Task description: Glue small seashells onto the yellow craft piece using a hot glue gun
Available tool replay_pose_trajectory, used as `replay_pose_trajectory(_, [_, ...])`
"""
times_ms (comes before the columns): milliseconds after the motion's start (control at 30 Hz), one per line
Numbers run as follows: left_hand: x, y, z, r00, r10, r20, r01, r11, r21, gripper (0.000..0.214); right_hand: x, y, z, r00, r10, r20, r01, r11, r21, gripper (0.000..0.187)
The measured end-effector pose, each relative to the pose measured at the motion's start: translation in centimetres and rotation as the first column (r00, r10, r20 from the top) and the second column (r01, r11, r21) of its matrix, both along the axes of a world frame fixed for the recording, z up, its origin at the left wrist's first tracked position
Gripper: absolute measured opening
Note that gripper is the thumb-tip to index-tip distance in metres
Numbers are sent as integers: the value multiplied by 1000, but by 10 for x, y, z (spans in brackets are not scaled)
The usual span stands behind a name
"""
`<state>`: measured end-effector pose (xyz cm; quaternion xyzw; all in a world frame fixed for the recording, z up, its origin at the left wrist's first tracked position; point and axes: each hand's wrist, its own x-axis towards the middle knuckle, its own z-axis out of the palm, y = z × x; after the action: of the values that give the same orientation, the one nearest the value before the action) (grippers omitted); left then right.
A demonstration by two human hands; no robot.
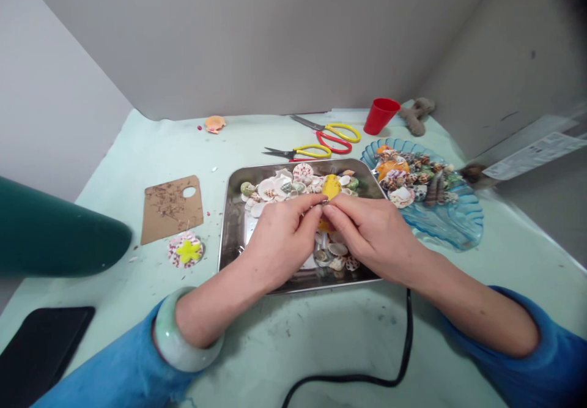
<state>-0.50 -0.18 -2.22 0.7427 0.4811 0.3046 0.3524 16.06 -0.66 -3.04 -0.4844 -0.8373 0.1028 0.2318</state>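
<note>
Above the metal tray [233, 212], my left hand [287, 227] and my right hand [373, 230] meet with thumbs and index fingers pinched together. Whatever small thing sits between the fingertips is too small and covered to name. A yellow shell [332, 185] shows just behind the fingertips, and more yellow appears below them; I cannot tell whether the fingers touch it. White and spotted seashells [271, 188] lie along the tray's far side, with several more shells [338, 255] between the wrists. Both hands hide the tray's middle.
Behind the tray lie two pairs of scissors [337, 131] [305, 151] and a red cup [381, 116]. A blue shell-shaped dish [458, 227] holds shells at right. Cardboard [172, 206], a flower-topped shell [186, 250] and a dark green cylinder [59, 227] are left. A black cord [353, 378] runs in front.
</note>
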Motion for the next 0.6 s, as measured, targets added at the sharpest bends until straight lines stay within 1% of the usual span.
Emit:
replay_pose_trajectory(133, [0,0,1,999,2,-37,-2,1000,-13,34,1,0,-1,1000,3,2,-3,1000,-14,31])
replay_pose_trajectory(333, [0,0,-1,998,1,-58,-2,1000,-23,35,0,0,-1,1000,10,12,-9,999,-31,31])
replay_pose_trajectory(600, [1,0,2,996,0,-88,-4,999,-40,34,0,0,-1,1000,10,23,-10,1000,-26,30])
